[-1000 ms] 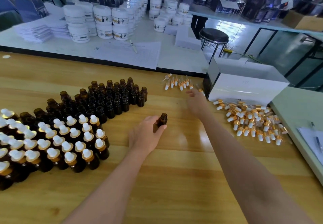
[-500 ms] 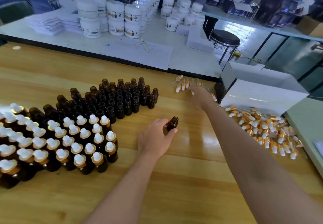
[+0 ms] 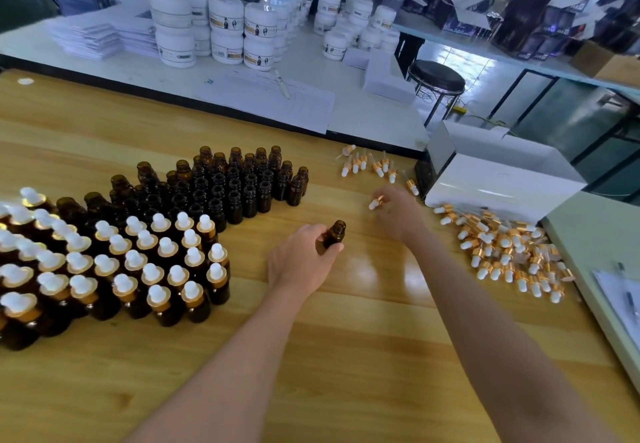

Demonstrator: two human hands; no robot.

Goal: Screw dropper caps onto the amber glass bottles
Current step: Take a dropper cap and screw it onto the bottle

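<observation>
Dozens of capped bottles (image 3: pixel 138 262) stand packed together at the left of the bench (image 3: pixel 346 356), each topped with a white bulb on a gold collar; that is the finished share. Behind and to the right of them, joined to the same cluster, stands a block of open-necked bottles (image 3: pixel 235 186) with no caps. By my judgement the job is roughly half done, though the capped group runs off the left edge and cannot be counted in full.

1 amber bottle (image 3: pixel 335 235) is being worked on. The left hand (image 3: pixel 304 264) grips it round the body, out on bare wood and apart from both groups, its neck open. Whether its base rests on the bench I cannot tell. The right hand (image 3: pixel 398 216) is near it to the right, pinching 1 dropper cap (image 3: pixel 376 202) in its fingertips. Cap and bottle are apart, not yet joined. I judge the step in hand to be carrying this cap to the neck and threading it on.

Supply looks ample. A loose pile of caps (image 3: pixel 502 248) lies at the right beside a white box (image 3: pixel 502 183), and a small row of caps (image 3: pixel 367 165) lies beyond the right hand.
</observation>
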